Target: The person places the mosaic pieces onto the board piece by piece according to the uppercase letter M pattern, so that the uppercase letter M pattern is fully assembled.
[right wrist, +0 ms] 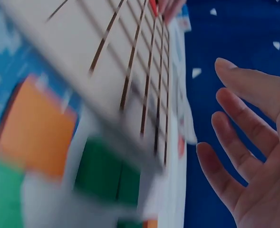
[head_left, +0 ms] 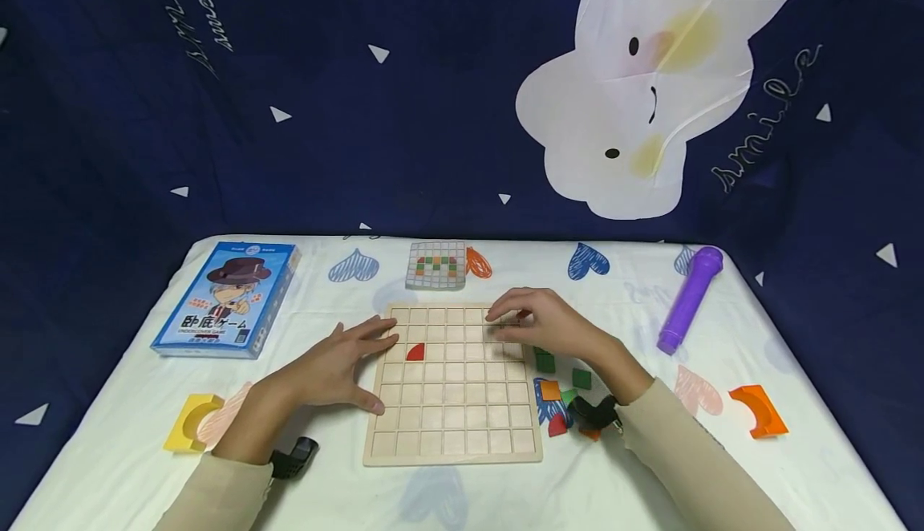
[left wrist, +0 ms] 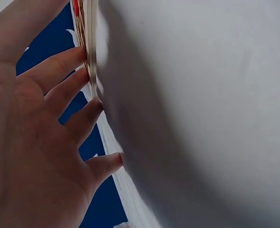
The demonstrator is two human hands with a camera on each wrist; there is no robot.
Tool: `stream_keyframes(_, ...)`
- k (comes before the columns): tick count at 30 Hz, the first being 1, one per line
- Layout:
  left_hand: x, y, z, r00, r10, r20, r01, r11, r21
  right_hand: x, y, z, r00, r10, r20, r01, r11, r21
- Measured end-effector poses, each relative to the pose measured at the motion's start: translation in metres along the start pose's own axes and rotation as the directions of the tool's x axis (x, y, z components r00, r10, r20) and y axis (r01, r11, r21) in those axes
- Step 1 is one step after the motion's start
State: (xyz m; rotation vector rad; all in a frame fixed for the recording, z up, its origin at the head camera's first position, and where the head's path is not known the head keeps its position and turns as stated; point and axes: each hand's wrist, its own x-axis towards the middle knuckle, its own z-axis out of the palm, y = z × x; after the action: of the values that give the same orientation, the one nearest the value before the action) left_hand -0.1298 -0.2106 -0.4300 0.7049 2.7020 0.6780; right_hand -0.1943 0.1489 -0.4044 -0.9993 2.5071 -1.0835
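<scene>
A wooden grid board lies flat on the table. One red quarter-circle piece sits in a cell at its upper left. My left hand is spread along the board's left edge, its fingertips and thumb touching the rim. Over the upper right of the grid hovers my right hand, fingers loosely bent and holding nothing. In the right wrist view, that hand's fingers are apart from the board. Loose pieces lie right of the board: green squares, an orange square and a red piece, partly hidden by the right wrist.
Behind the board lies a small pattern card. A blue game box is at the left, and a purple tube at the right. Near the sides lie a yellow arch block and an orange arch block.
</scene>
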Motion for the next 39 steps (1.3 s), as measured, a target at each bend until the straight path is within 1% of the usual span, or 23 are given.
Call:
stream_keyframes(3, 0.000, 0.001, 0.000, 1.000, 0.004, 0.001, -0.004, 1.000, 0.002, -0.017, 0.011, -0.011, 0.998, 0.038, -0.041, -0.038, 0.999, -0.011)
stream_keyframes(6, 0.000, 0.001, -0.001, 1.000, -0.001, 0.003, 0.001, 1.000, 0.010, -0.033, 0.021, -0.020, 0.996, 0.056, -0.074, -0.057, 0.998, 0.001)
stream_keyframes(12, -0.001, 0.002, -0.001, 1.000, 0.004, 0.000, -0.004, 1.000, 0.030, -0.052, 0.034, -0.032, 0.986, 0.119, -0.114, -0.117, 0.993, 0.025)
stream_keyframes(15, -0.002, 0.001, -0.001, 1.000, 0.017, -0.005, -0.017, 0.999, 0.038, -0.057, 0.040, -0.034, 0.984, 0.134, -0.114, -0.131, 0.991, 0.028)
stream_keyframes(21, -0.002, -0.002, -0.001, 1.000, 0.028, -0.011, -0.028, 0.999, 0.035, -0.060, 0.054, -0.032, 0.985, 0.133, -0.106, -0.130, 0.991, 0.034)
stream_keyframes(29, -0.001, -0.002, 0.000, 0.999, 0.032, -0.014, -0.032, 0.999, 0.030, -0.066, 0.071, -0.027, 0.985, 0.123, -0.121, -0.124, 0.992, -0.007)
stream_keyframes(34, -0.003, -0.001, -0.001, 1.000, 0.029, -0.007, -0.029, 0.999, 0.021, -0.068, 0.078, -0.024, 0.985, 0.119, -0.124, -0.121, 0.993, -0.008)
stream_keyframes(39, -0.004, -0.001, -0.001, 1.000, 0.026, 0.002, -0.026, 1.000, 0.007, -0.069, 0.080, -0.022, 0.985, 0.123, -0.121, -0.120, 0.992, 0.027)
